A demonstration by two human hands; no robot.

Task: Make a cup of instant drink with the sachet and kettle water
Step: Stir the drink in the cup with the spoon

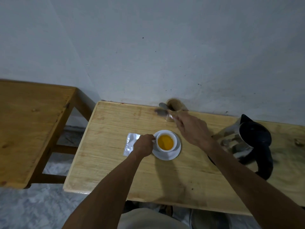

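My left hand (pixel 143 145) pinches the cup (pixel 165 140) handle. Right hand (pixel 192 128) grips a blurry spoon (pixel 162 112), bowl pointing left; cup's down-left of it.

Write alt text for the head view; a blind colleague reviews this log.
A white cup of orange drink sits on a saucer on a wooden table, the left hand at its handle. The right hand holds a blurred spoon near a wooden holder; sachet left, kettle right.

The spoon (pixel 162 111) in my right hand (pixel 192 128) was smeared by motion blur. My left hand (pixel 143 145) covered part of the sachet (pixel 131 142) and hid the cup (pixel 165 140) handle. My right arm hid part of the kettle (pixel 247 141).
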